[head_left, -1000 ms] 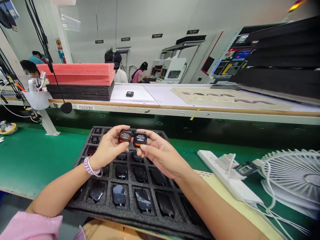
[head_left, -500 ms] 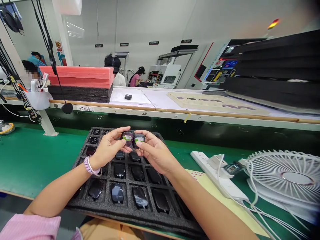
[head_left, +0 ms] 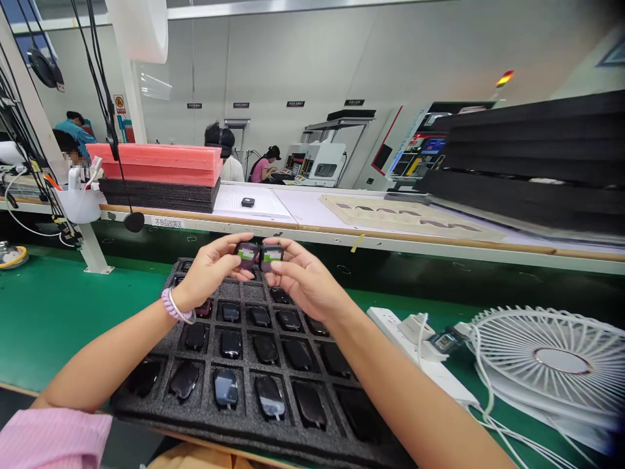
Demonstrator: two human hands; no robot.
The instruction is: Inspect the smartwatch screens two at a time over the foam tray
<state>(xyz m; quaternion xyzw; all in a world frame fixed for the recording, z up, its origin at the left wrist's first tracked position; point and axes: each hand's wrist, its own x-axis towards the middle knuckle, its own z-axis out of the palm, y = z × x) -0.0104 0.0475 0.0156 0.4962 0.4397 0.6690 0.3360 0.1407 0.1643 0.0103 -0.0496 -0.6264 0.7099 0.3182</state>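
My left hand (head_left: 218, 266) pinches a small dark rounded-square device (head_left: 247, 255) with a green-and-white label between thumb and fingers. A similar labelled device (head_left: 271, 256) is gripped the same way in my right hand (head_left: 299, 273). Both are held up side by side, very close together; whether their edges touch I cannot tell. Below my hands lies a black foam tray (head_left: 247, 372) divided into compartments. Several glossy dark devices (head_left: 230, 344) rest in its compartments, and one compartment (head_left: 248, 291) near my hands shows bare foam. My forearms and hands hide part of the tray.
To the right are a white power strip (head_left: 390, 322) and a white fan (head_left: 561, 358) with loose cables. A shelf edge (head_left: 312, 228) runs behind the tray, bearing red foam blocks (head_left: 156, 163) and stacked black foam (head_left: 527, 150). Several people work beyond.
My hands, with the two devices, sit slightly higher in view, and a small gap shows between the devices. The view has shifted, showing more of the tray's middle.
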